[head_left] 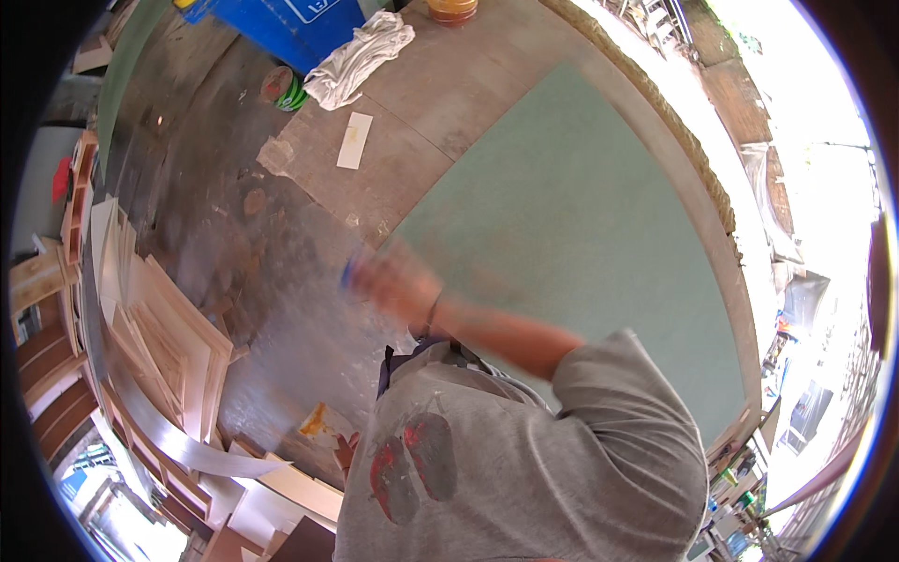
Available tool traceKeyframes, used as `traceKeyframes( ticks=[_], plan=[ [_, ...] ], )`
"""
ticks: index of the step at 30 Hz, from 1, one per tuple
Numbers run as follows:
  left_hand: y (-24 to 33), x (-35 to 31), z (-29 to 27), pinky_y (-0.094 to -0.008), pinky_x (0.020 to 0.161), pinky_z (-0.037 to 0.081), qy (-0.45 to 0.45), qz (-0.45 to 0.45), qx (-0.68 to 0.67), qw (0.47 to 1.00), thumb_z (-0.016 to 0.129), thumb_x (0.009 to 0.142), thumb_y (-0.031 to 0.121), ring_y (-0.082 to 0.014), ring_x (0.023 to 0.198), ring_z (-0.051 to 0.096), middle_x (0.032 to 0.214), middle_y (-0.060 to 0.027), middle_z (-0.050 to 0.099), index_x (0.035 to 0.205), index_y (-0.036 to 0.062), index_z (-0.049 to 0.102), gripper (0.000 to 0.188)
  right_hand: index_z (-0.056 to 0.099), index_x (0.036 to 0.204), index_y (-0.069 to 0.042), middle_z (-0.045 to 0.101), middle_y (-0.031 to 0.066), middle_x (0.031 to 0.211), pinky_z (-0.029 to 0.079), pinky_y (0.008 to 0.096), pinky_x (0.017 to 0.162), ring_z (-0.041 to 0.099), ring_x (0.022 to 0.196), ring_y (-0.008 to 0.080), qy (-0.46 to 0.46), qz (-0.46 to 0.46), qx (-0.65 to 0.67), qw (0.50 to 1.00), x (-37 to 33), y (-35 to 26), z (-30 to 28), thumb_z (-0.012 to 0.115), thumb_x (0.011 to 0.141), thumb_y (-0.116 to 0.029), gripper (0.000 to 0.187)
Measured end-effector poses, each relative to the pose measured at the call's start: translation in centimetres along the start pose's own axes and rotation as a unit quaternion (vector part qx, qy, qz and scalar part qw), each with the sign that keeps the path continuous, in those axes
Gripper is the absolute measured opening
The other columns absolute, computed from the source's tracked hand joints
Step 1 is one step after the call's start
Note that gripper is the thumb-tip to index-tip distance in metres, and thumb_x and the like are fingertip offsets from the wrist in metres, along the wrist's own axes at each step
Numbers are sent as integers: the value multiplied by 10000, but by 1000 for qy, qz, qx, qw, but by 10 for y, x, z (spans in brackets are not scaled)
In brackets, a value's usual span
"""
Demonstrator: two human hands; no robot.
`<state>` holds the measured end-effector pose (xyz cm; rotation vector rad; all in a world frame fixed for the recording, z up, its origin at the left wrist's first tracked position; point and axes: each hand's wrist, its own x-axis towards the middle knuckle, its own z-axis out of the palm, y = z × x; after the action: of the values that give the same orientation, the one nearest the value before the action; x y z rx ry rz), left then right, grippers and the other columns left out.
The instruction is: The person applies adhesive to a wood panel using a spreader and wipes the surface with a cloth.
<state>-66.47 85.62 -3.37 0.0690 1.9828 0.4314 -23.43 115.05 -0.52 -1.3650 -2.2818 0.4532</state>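
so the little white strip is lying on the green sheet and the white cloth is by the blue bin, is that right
Not quite: the head view shows the white strip on the brown surface, off to the left of the green sheet. The white cloth is indeed by the blue bin.

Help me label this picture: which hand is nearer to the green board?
Right. The blurred right hand shows at the left edge of the green board; the left hand is farther off, low beside the grey shirt, clear of the board.
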Motion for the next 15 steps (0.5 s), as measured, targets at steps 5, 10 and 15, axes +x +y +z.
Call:
traceKeyframes(
  ticks=[5, 10, 15],
  plan=[
    [-5, -7, 20, -426, 857, 375, -1, 35, -12, 999, 358, 873, 571, -241, 971, 579, 1076, -100, 615, 1320, 105, 290, 649, 386, 1312, -147, 336, 43, 1386, 129, 548, 1052, 260, 1309, 227, 24, -22, 73, 997, 2, -7, -43, 439, 828, -285, 506],
    [17, -32, 40, -429, 855, 374, 9, 72, -16, 997, 365, 870, 572, -241, 961, 583, 1066, -103, 619, 1329, 111, 276, 657, 342, 1339, -127, 299, 67, 1406, 118, 555, 1047, 226, 1320, 223, 148, 468, -265, 830, -72, 203, -151, 469, 810, -341, 584],
    [-35, 2, 12, -410, 808, 387, -7, 19, -37, 999, 370, 869, 570, -229, 924, 593, 1061, -96, 622, 1340, 155, 265, 637, 298, 1366, -106, 261, 91, 1425, 107, 562, 1043, 192, 1330, 218, -131, 91, -117, 980, -20, -54, -35, 500, 793, -396, 674]
  ],
)
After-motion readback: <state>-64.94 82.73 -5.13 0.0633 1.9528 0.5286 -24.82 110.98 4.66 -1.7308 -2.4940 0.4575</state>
